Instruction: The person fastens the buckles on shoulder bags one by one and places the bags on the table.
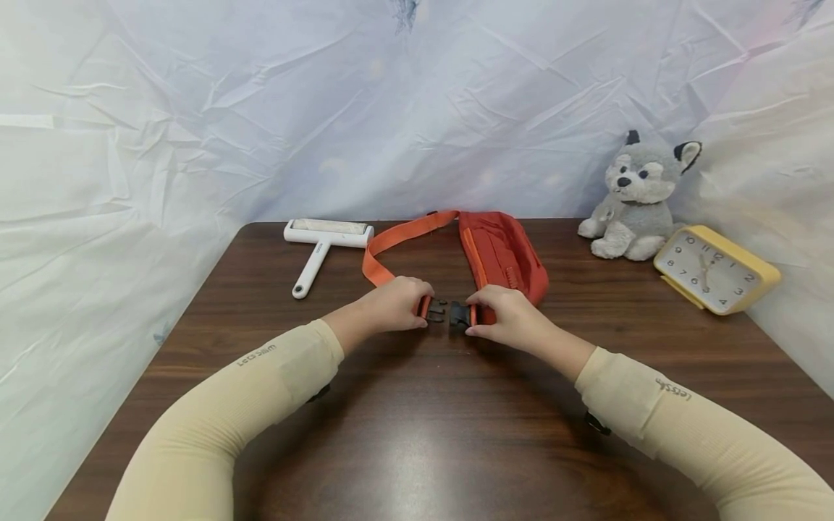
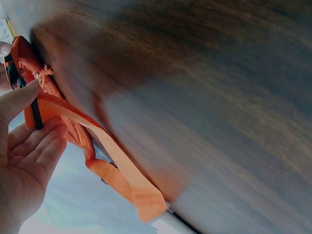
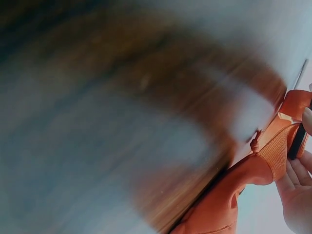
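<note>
A red-orange waist bag (image 1: 502,250) lies on the table, its orange strap (image 1: 407,230) looping out to the left. My left hand (image 1: 400,302) pinches the pronged half of the black buckle (image 1: 436,310) at the strap's end. The socket half of the buckle (image 1: 460,314) is pinched by my right hand (image 1: 508,316), close to the bag's near end. Both halves face each other with a small gap between them. In the left wrist view the strap (image 2: 117,151) hangs from the left fingers; the right wrist view shows the bag (image 3: 214,204) beside the right fingers.
Left of the bag, a white lint roller (image 1: 319,246) lies on the dark wooden table (image 1: 404,434). A grey plush husky (image 1: 635,199) sits at the back right, next to a yellow alarm clock (image 1: 717,269). Pale cloth (image 1: 326,108) hangs behind the table.
</note>
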Demonstrator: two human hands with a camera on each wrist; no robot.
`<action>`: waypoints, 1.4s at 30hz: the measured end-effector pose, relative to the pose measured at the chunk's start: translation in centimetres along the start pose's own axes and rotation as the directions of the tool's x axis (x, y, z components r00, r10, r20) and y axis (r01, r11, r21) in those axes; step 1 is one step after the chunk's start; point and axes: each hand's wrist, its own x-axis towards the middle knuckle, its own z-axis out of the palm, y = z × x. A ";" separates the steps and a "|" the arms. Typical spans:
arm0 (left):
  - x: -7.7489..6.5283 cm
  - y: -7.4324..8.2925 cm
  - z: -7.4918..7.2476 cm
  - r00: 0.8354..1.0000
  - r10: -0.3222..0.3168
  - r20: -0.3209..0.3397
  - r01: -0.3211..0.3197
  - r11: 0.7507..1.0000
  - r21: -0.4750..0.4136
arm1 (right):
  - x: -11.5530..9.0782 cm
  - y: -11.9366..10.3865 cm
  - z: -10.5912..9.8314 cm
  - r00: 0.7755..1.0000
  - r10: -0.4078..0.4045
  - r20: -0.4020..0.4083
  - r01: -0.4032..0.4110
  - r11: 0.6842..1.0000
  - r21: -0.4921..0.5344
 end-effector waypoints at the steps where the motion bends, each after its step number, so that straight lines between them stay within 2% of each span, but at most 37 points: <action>1: 0.0 0.0 0.0 1.000 -0.002 0.000 0.002 1.000 0.001 | 0.0 0.0 0.0 1.000 -0.002 -0.003 0.002 1.000 0.002; 11: 0.1 0.3 -0.1 1.000 -0.001 0.009 0.001 1.000 -0.004 | 0.0 0.0 0.0 1.000 -0.017 -0.026 0.017 1.000 0.000; 21: 0.3 0.4 0.0 1.000 0.028 0.000 -0.028 1.000 -0.005 | 0.0 -0.2 -0.1 1.000 -0.009 -0.025 0.009 1.000 0.008; 31: 0.4 0.8 0.0 1.000 0.019 0.012 -0.019 1.000 -0.013 | 0.0 -0.2 -0.1 0.999 -0.018 -0.031 0.018 1.000 0.005; 42: 0.3 1.2 -0.2 1.000 0.023 -0.012 -0.023 0.999 -0.033 | 0.1 -0.2 -0.3 0.999 -0.034 -0.025 0.034 0.999 0.010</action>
